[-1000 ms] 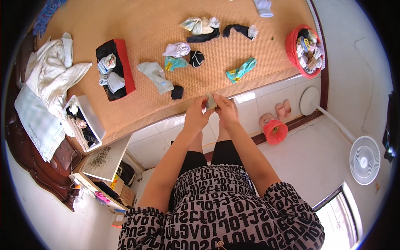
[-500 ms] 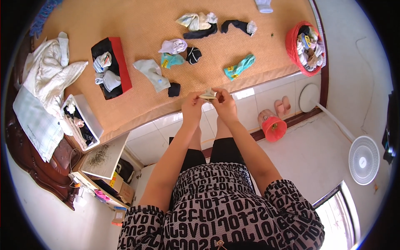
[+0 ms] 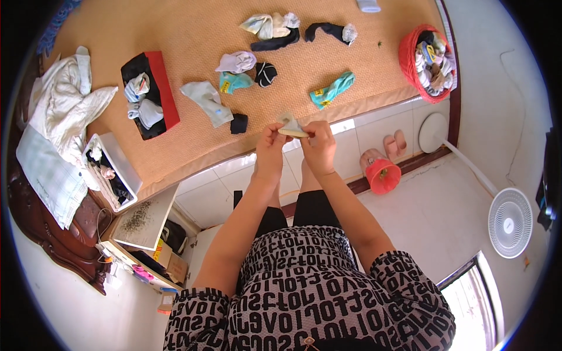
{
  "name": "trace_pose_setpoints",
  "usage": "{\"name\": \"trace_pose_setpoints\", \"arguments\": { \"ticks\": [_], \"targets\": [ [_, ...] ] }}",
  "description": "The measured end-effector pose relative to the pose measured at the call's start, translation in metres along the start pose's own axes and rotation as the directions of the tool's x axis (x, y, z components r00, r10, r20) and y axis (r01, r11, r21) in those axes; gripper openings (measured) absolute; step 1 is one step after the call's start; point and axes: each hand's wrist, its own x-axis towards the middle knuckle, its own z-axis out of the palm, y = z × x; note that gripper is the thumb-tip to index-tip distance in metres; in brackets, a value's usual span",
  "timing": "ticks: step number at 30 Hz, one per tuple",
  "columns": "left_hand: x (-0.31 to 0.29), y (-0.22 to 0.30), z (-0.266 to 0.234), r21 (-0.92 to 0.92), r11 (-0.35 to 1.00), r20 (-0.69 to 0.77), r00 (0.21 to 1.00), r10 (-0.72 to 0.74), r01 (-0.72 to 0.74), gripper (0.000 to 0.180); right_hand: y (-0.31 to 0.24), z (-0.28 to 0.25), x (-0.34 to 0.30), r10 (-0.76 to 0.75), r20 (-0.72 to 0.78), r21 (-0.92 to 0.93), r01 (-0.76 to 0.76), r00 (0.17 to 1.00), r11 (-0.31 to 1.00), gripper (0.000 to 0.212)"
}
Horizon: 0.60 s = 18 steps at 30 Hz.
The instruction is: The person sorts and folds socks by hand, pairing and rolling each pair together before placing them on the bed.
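Observation:
Between both hands, above the near edge of the bed, is a pale sock with a cream-coloured edge. My left hand pinches one side of it, and my right hand grips the other. Just beyond my left hand lie a small dark folded sock and a whitish sock with a blue mark. Farther back are a teal sock, a lilac one and a black one with white lines. Another teal sock with a yellow label rests beyond my right hand.
A red-sided black box and a white bin, both with socks, stand at left. At right is a red basket of socks. A white fan, red bucket and pink slippers are on the floor.
The sock has opened out between my fingers and shows more of its pale fabric. My right hand has turned slightly. The whole view has shifted a little.

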Motion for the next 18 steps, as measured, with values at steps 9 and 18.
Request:
{"name": "trace_pose_setpoints", "arguments": {
  "ticks": [9,18],
  "targets": [
    [0.01,0.016,0.008,-0.545,0.799,0.103,0.966,-0.237,0.254,0.017,-0.006,-0.008,-0.002,-0.221,0.08,-0.02,0.224,0.972,0.974,0.021],
    [0.026,0.014,-0.003,-0.248,0.836,0.297,0.86,-0.416,0.49,0.015,0.018,0.0,0.04,0.501,0.678,0.689,-0.704,0.538,-0.176,0.036]
  ]
}}
